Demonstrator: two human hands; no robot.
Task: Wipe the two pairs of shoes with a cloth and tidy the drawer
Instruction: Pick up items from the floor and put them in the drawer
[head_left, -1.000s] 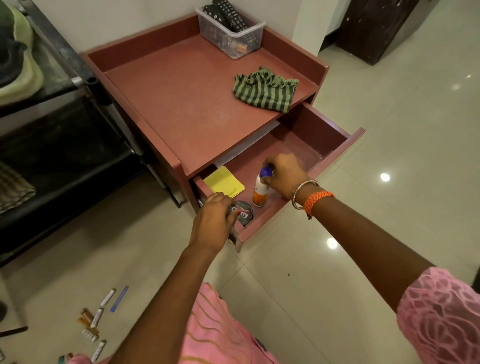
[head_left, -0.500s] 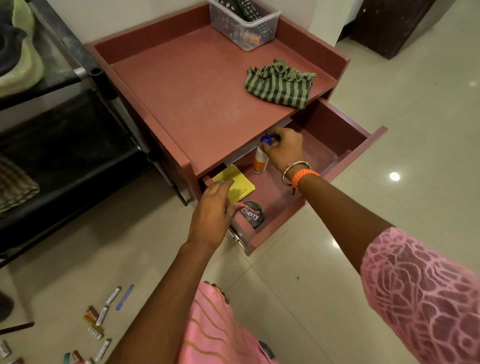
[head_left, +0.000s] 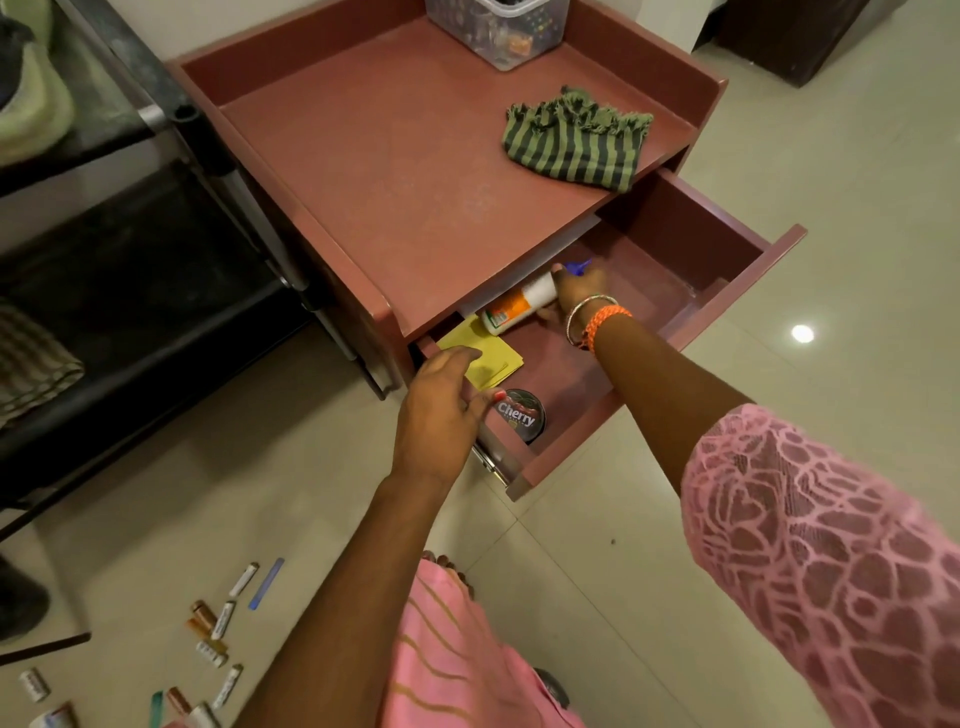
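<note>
The reddish cabinet's drawer (head_left: 737, 291) is pulled open. Inside it my right hand (head_left: 579, 288) grips a white-and-orange bottle (head_left: 519, 306) with a blue cap, tilted on its side near the back left. My left hand (head_left: 441, 405) hovers at the drawer's left front corner, fingers spread, over a yellow pad (head_left: 491, 356) and beside a round black Cherry polish tin (head_left: 522, 415). A green striped cloth (head_left: 576, 140) lies on the cabinet top (head_left: 389, 156). A pale green shoe (head_left: 31, 109) rests on the black rack at the far left.
A clear plastic bin (head_left: 498, 31) of remotes stands at the back of the cabinet top. The black shoe rack (head_left: 130, 270) stands left of the cabinet. Several small tubes and batteries (head_left: 218, 618) are scattered on the tiled floor at lower left.
My right hand carried the bottle from the drawer's front toward the back and tipped it from upright onto its side. My left hand came off the polish tin and opened over the yellow pad.
</note>
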